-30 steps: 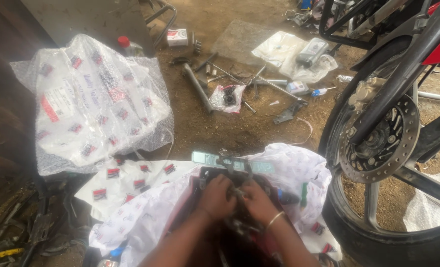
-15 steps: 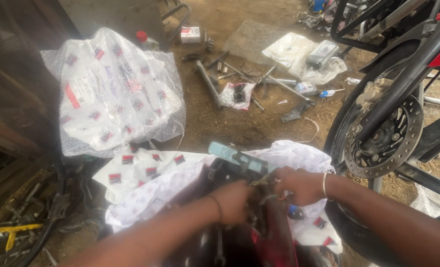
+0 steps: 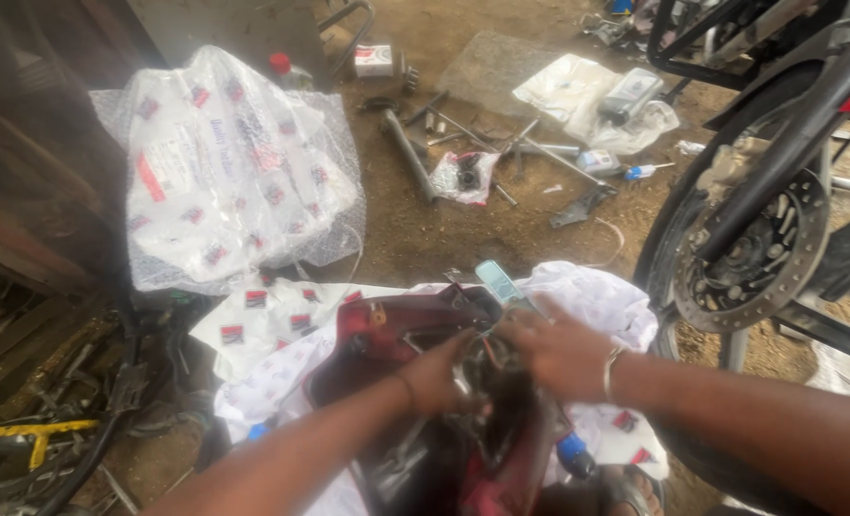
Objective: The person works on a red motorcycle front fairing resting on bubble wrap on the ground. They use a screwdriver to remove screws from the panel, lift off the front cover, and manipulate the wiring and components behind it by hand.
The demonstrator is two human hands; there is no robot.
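Bare dirt floor fills my view, littered with tools around a motorcycle wheel at three o'clock. I see both forearms coming up from the bottom edge and converging at centre. My left hand enters from seven o'clock, wrist bent inward, fingers curled and clenched on the dark wiring bundle inside a maroon body panel. My right hand reaches in from four o'clock, a bangle on its wrist, fingers closed on the same bundle from the other side; the two hands are just beside each other, nearly touching. That panel lies on white printed plastic wrapping just below frame centre, hollow side up. Its long axis runs roughly from ten o'clock to five o'clock, though the lower end is hidden by my arms. At eleven o'clock a large bubble-wrapped package rests well apart from my hands.
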